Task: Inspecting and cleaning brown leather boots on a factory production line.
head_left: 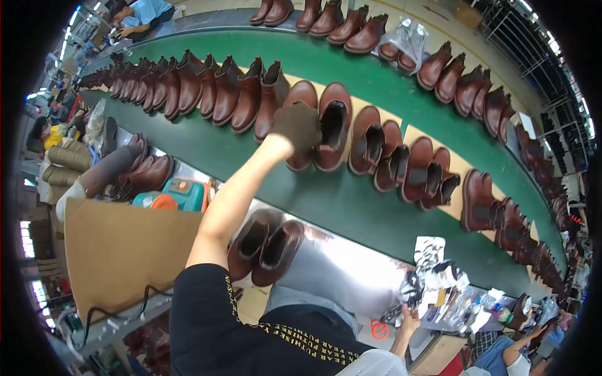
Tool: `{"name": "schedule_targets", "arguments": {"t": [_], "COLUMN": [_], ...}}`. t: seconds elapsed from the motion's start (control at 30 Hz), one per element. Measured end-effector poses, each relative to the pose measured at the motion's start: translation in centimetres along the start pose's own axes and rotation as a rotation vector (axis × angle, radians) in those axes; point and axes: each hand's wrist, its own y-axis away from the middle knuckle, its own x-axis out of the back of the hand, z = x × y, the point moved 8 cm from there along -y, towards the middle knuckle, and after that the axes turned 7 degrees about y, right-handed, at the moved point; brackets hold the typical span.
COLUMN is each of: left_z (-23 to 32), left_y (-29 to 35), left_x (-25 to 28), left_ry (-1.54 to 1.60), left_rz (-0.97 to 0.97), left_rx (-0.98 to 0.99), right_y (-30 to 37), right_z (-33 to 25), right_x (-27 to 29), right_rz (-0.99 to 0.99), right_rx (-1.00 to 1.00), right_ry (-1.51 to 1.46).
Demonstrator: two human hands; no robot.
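Gloved L hand over brn Chelsea boot on conveyor; R hand by b/w rag beside conveyor; can't tell grips.

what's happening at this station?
The person's left hand, in a dark glove, is at a brown boot in the row along the green work surface; its grip is unclear. The right hand is beside crumpled black-and-white material. Another pair of boots stands on the metal ledge, nearer the body.
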Motion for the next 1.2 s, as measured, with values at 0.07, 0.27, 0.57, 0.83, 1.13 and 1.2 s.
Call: {"name": "schedule_targets", "arguments": {"t": [0.07,0.27,0.57,0.83,1.13,1.2], "left_z": [4.2,15.0,6.7,2.1,11.1,10.6], "left_y": [7.2,21.8,22.7,24.0,24.7,24.4], "left_x": [0.9,-7.2,-15.1,-31.8,-23.7,-24.6], "left_ry": [-0.036,0.046,1.323,1.619,2.021,1.962], "left_rz": [0.089,-0.128,-0.068,-0.286,-0.680,-0.611], "left_rx": [-0.129,-0.363,0.110,0.903,0.402,0.415], "right_y": [6.3,12.7,8.1,5.1,6.6,7.2], "right_z": [-9.4,-19.2,-8.5,-7.1,-7.1,-8.0], "right_x": [2.1,-8.6,-13.7,-16.4,-15.4,-14.4], "right_rz": [0.535,-0.306,-0.710,-0.653,-0.979,-0.938], "right_rx": [0.579,0.812,0.286,0.090,-0.313,-0.325], "right_ry": [0.416,0.037,-0.107,-0.121,-0.664,-0.651]}}
